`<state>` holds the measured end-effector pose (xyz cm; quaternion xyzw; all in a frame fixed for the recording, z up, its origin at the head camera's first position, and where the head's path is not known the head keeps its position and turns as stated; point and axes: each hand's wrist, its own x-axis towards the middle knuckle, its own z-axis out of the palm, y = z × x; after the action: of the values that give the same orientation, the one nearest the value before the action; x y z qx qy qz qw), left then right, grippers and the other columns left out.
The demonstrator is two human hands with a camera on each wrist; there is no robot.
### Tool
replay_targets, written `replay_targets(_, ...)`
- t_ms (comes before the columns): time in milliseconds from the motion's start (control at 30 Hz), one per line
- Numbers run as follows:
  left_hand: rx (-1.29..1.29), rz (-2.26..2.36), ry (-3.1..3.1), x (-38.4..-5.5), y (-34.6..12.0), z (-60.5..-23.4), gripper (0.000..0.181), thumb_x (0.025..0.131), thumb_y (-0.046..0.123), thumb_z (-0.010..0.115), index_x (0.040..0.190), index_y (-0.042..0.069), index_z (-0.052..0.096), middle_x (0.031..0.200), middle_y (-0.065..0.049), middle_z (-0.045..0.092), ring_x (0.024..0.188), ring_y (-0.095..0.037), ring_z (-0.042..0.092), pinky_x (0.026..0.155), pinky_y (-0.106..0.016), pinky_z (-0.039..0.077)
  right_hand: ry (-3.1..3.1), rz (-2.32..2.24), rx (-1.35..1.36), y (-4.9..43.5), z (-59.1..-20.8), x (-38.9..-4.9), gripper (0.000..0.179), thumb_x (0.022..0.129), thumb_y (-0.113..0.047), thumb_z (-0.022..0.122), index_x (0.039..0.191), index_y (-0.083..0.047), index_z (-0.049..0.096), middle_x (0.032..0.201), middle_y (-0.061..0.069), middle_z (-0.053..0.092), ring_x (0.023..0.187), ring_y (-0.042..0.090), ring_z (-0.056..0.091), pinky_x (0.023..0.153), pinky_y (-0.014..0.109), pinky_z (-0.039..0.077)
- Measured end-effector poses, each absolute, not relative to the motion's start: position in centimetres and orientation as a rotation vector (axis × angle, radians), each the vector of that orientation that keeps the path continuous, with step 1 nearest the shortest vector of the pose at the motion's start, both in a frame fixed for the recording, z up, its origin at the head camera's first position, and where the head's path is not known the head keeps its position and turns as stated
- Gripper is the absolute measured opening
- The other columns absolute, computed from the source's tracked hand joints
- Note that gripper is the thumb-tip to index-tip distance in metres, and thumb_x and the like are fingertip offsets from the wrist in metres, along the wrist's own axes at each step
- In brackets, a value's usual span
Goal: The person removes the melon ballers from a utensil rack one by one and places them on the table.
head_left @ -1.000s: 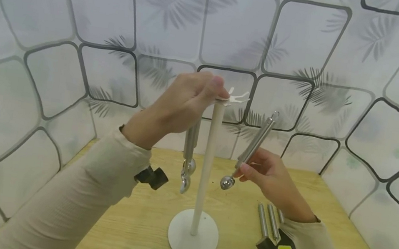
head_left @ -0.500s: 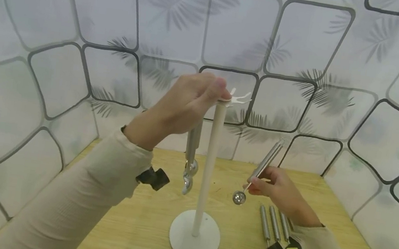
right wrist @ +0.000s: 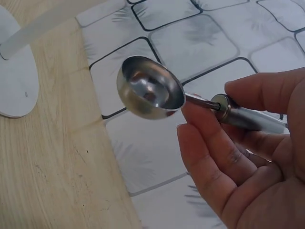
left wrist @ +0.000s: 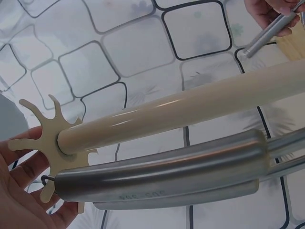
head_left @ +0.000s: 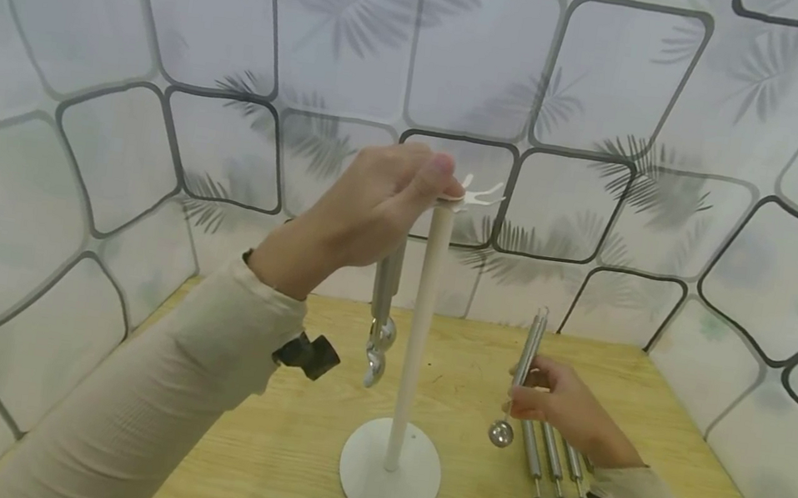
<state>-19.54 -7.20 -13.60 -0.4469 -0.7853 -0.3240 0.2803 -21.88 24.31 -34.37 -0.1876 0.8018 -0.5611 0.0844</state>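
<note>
My left hand (head_left: pixel 374 208) grips the top of a white hanging stand (head_left: pixel 424 311), thumb and fingers over its branched hook plate (left wrist: pixel 53 136). Steel utensils (head_left: pixel 383 289) with tubular handles hang from the hooks beside the pole; one handle (left wrist: pixel 162 167) shows its wire loop over a prong. To the right of the pole, my right hand (head_left: pixel 567 406) pinches a small steel scoop (head_left: pixel 529 350) low on its handle, bowl downward and loop end up. In the right wrist view its round, deep bowl (right wrist: pixel 147 90) projects past the fingertips.
Several similar steel utensils (head_left: pixel 552 454) lie side by side on the wooden table (head_left: pixel 269 434), partly hidden by the right wrist and its camera. The stand's round white base (head_left: pixel 387 496) rests on the table. Patterned walls (head_left: pixel 470 56) enclose the back and sides.
My right hand has moved the scoop right and downward, away from the stand, and turned it more upright. The left hand has kept its hold on the stand's top.
</note>
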Motion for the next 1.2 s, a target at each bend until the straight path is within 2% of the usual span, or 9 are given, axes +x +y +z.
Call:
replay_targets(100, -1.195, -0.865, -2.114, -19.4, -7.2, -13.6, 0.043, 0.102, 0.016, 0.033, 0.102, 0.0, 0.074, 0.093, -0.01, 0.066, 0.088, -0.022, 0.058, 0.078, -0.036, 0.044, 2.383, -1.676, -0.556, 24.5, -35.1, -22.0, 0.048, 0.094, -0.009, 0.062, 0.131, 0.011, 0.038, 0.097, 0.019, 0.059, 0.087, 0.034, 0.066, 0.078, 0.039, 0.056)
replay_targets(167, -1.193, -0.862, -2.116, -19.4, -7.2, -13.5, 0.043, 0.102, 0.016, 0.033, 0.103, 0.0, 0.074, 0.093, -0.01, 0.066, 0.087, -0.022, 0.058, 0.078, -0.036, 0.044, 2.378, -1.669, -0.551, 24.7, -35.6, -22.1, 0.049, 0.094, -0.01, 0.063, 0.131, 0.009, 0.037, 0.097, 0.02, 0.059, 0.088, 0.036, 0.066, 0.079, 0.041, 0.056)
replay_targets(533, -1.202, -0.844, -2.1, -19.5, -7.2, -13.6, 0.041, 0.102, 0.014, 0.035, 0.103, 0.0, 0.074, 0.092, -0.009, 0.066, 0.085, -0.021, 0.057, 0.076, -0.035, 0.044, 2.343, -1.638, -0.458, 25.0, -37.5, -22.6, 0.042, 0.098, -0.018, 0.059, 0.127, 0.007, 0.04, 0.096, 0.014, 0.06, 0.086, 0.028, 0.061, 0.083, 0.044, 0.053)
replay_targets(667, -1.199, -0.847, -2.099, -19.4, -7.1, -13.5, 0.041, 0.102, 0.014, 0.035, 0.103, -0.001, 0.073, 0.092, -0.009, 0.065, 0.085, -0.021, 0.056, 0.076, -0.034, 0.043, 2.352, -1.651, -0.414, 25.0, -38.4, -22.9, 0.04, 0.097, -0.017, 0.058, 0.126, 0.007, 0.041, 0.096, 0.016, 0.059, 0.083, 0.025, 0.061, 0.081, 0.042, 0.054)
replay_targets(900, -1.197, -0.84, -2.098, -19.3, -7.3, -13.6, 0.042, 0.102, 0.015, 0.034, 0.103, -0.001, 0.073, 0.093, -0.01, 0.065, 0.084, -0.021, 0.055, 0.074, -0.034, 0.042, 2.368, -1.635, -0.28, 24.8, -40.1, -23.3, 0.05, 0.096, -0.014, 0.059, 0.133, 0.011, 0.037, 0.101, 0.02, 0.06, 0.083, 0.021, 0.061, 0.076, 0.037, 0.054)
replay_targets(1200, -1.192, -0.854, -2.111, -19.3, -7.3, -13.5, 0.042, 0.102, 0.016, 0.035, 0.104, 0.0, 0.073, 0.095, -0.009, 0.066, 0.088, -0.02, 0.056, 0.077, -0.034, 0.043, 2.39, -1.558, -0.229, 25.1, -41.2, -23.3, 0.053, 0.095, -0.011, 0.059, 0.133, 0.015, 0.036, 0.091, 0.015, 0.062, 0.075, 0.021, 0.06, 0.068, 0.036, 0.053)
